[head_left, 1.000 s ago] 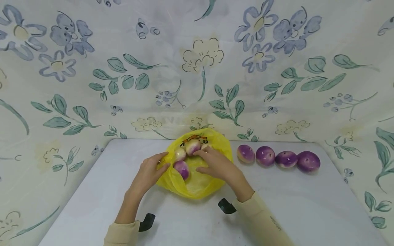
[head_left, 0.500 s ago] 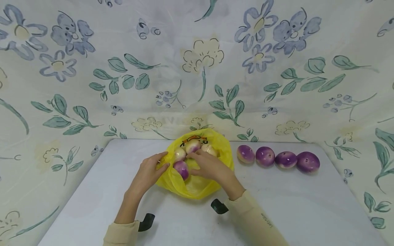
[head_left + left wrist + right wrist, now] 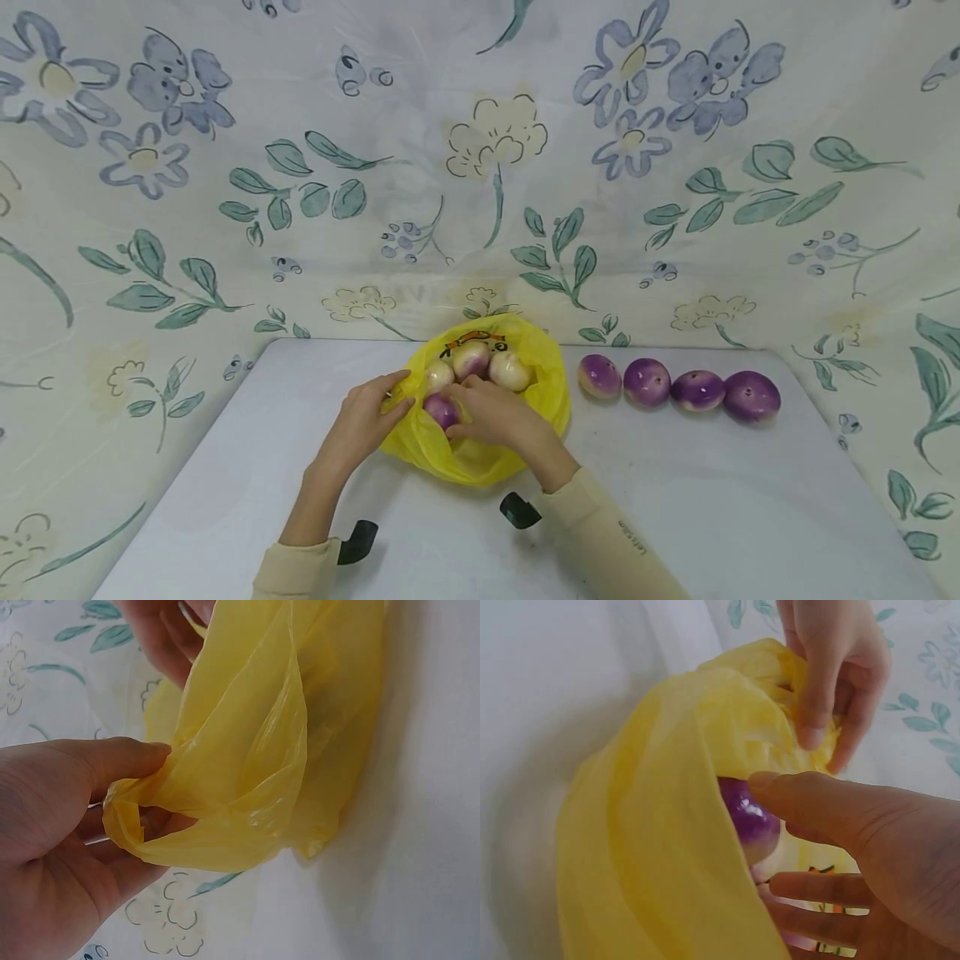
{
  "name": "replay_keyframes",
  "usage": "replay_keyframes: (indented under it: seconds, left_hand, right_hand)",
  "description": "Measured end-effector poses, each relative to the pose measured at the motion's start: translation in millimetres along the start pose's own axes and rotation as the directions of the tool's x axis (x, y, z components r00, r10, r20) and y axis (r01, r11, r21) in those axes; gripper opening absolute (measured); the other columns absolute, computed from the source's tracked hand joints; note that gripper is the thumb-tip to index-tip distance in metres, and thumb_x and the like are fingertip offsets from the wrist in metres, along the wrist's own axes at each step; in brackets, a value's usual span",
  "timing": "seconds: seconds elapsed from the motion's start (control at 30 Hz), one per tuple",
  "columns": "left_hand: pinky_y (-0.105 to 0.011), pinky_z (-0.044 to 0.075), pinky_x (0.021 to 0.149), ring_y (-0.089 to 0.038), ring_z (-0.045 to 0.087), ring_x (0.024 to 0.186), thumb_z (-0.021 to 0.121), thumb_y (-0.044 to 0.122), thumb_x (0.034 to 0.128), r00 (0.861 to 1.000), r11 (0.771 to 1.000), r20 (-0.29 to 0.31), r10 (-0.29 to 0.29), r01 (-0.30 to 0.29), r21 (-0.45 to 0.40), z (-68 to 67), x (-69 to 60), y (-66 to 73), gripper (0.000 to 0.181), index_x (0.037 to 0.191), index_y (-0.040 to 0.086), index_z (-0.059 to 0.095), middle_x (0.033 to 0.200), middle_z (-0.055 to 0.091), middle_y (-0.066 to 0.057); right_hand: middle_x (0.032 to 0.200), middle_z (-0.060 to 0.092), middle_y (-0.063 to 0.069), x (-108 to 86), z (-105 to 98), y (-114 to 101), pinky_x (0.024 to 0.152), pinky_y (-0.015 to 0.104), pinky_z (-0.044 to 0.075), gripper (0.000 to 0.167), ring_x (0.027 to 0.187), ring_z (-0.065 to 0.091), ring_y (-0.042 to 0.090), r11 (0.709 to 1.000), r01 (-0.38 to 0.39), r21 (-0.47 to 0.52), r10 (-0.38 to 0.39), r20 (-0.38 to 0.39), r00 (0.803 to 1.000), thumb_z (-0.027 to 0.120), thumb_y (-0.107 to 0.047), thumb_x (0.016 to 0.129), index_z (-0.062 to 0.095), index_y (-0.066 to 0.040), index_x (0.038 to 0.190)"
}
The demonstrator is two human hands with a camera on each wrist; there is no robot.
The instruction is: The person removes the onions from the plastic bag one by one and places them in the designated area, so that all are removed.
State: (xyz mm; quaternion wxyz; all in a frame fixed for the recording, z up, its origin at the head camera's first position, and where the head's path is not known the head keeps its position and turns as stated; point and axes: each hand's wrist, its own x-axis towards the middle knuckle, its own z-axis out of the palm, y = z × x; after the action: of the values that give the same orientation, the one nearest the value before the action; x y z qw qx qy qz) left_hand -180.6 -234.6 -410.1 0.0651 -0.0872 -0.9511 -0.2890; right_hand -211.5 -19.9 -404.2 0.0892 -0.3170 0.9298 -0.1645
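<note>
A yellow plastic bag lies spread with its mouth up near the table's back edge. Several purple-and-cream turnips sit in it, among them a cream one at the right and a purple one at the left. My left hand pinches the bag's left rim between thumb and fingers, and the left wrist view shows the folded plastic there. My right hand reaches into the bag, its fingers fairly straight around the purple turnip. The thumb tip meets that turnip's edge; finger contact on its far side is unclear.
Several purple turnips stand in a row on the white table right of the bag. A flower-printed cloth hangs behind and at both sides. Dark camera mounts stick out at both wrists.
My right hand has moved left inside the bag, from the cream turnip at the right to the purple one at the left. The left hand stays on the rim.
</note>
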Motion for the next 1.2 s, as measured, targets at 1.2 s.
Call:
replay_keyframes:
  seconds: [1.2]
  left_hand:
    - [-0.048, 0.055, 0.096, -0.034, 0.063, 0.114, 0.068, 0.013, 0.0922, 1.000, 1.000, -0.010, 0.009, -0.009, 0.001, 1.1, -0.6, -1.5, 0.046, 0.135, 0.001, 0.056, 0.132, 0.062, -0.021]
  right_hand:
    - [0.123, 0.062, -0.004, 29.0, 5.9, -10.4, 0.101, 0.032, 0.053, 0.051, 0.109, 0.059, 0.011, 0.993, -0.060, 0.104, 0.051, 0.094, 0.994, 0.078, -0.024, 0.083, 0.057, -0.028, 0.130]
